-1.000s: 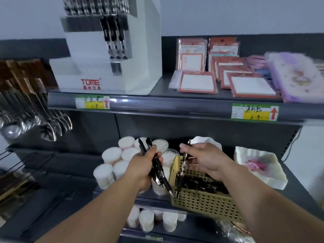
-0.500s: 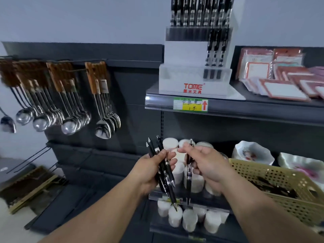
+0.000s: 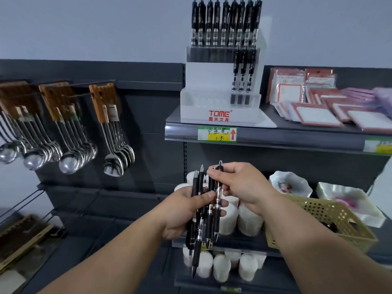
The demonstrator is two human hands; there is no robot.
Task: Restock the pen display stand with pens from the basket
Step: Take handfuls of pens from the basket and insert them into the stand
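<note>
Meanwhile left hand [image 3: 180, 211] gripped bundle of black pens [image 3: 201, 217]; right hand [image 3: 244, 185] pinched one pen's top. Pen display stand [image 3: 220, 98] on shelf above, basket [image 3: 331, 221] at right.

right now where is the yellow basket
In the head view the basket sits low on the right, on the lower shelf, partly behind the right forearm, with the white floral dishes just behind it.
</note>
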